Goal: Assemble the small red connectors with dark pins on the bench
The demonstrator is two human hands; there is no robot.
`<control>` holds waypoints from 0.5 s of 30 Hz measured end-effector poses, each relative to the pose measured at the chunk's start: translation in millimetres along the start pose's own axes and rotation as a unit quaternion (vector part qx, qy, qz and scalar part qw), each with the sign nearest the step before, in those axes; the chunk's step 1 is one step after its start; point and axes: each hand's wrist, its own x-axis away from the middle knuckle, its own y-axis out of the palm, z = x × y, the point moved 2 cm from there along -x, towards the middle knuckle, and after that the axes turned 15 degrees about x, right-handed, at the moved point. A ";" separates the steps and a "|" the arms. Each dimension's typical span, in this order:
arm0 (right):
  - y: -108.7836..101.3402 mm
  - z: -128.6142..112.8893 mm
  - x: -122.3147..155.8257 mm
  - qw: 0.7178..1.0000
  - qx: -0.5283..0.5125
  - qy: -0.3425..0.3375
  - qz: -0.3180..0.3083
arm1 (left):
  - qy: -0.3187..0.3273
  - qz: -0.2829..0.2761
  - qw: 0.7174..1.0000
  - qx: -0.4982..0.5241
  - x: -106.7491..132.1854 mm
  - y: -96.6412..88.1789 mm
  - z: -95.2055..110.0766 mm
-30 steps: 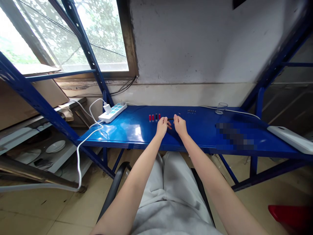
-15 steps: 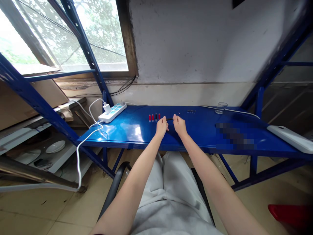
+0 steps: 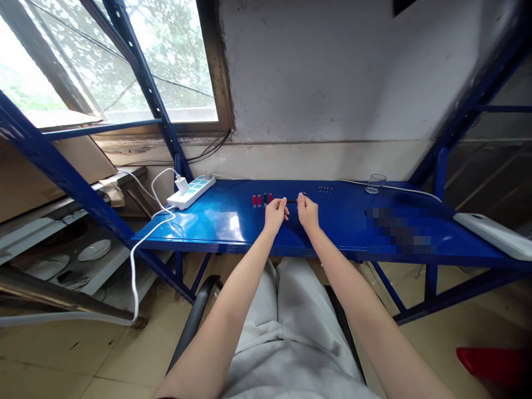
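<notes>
Both hands meet over the blue table [image 3: 226, 230], near its middle. A thin black pen-like stick [image 3: 292, 201] spans the gap between them. My left hand [image 3: 274, 216] is closed, its thumb and fingers pinching the stick's left end. On the other end, my right hand [image 3: 308, 213] is closed in a pinch, and a small dark tip pokes out above its fingers. Just left of my left hand is a row of small red and black cylinders with pale lower ends, among them a red one [image 3: 254, 200] and a black one [image 3: 265, 198]. Fingers cover the stick's ends.
Several tiny metallic pieces [image 3: 325, 189] lie in a row behind my right hand. A clear glass [image 3: 376, 183] stands at the back right. A white power strip [image 3: 192, 191] with cables sits at the left. A white flat object [image 3: 494, 235] lies at the right edge.
My right hand has shifted slightly right and turned a little, and a dark tip now shows above its fingers. My left hand stays almost in place on the stick.
</notes>
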 end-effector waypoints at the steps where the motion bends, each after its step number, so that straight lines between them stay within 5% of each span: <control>1: -0.5 -1.0 0.2 1.000 0.000 -0.003 -0.002 | 0.003 0.006 1.000 -0.003 0.0 -0.7 -0.2; 15: 1.6 0.7 1.0 1.000 -0.012 -0.021 -0.001 | -0.027 0.056 0.997 0.038 1.1 -2.6 1.5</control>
